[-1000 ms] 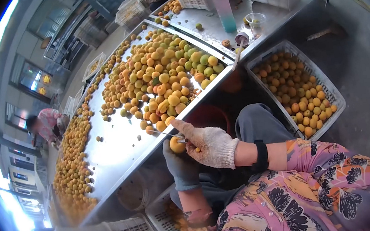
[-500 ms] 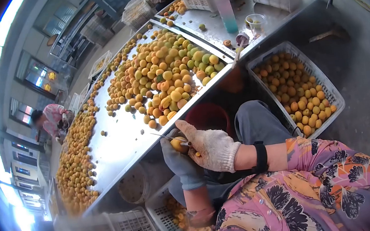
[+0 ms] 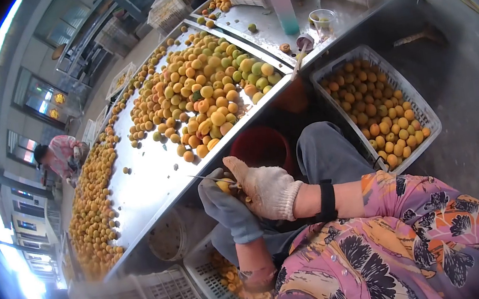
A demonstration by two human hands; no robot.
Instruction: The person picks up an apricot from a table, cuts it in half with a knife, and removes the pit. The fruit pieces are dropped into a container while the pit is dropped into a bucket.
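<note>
My left hand (image 3: 227, 210), in a grey glove, is closed around a yellow apricot (image 3: 223, 185) just off the table's near edge. My right hand (image 3: 267, 187), in a stained white knitted glove, presses against the same fruit with its thumb stretched upward. A small knife (image 3: 202, 177) with a thin metal blade is gripped in the right hand; its tip sticks out to the left past the fruit. The fingers hide its handle and most of the apricot. Beyond the hands, a heap of apricots (image 3: 196, 94) lies on the metal table (image 3: 153, 185).
A white crate of apricots (image 3: 381, 109) stands at right, beside my knee. Below the table are a dark red bucket (image 3: 260, 148) and a white crate (image 3: 204, 275) with fruit pieces. A bottle (image 3: 283, 9) and plastic cup (image 3: 323, 23) stand behind. A person (image 3: 62, 156) works at far left.
The view has shifted slightly, moving the surroundings a little left and up. The apricot shows less between the gloves than before. Both hands remain together around it.
</note>
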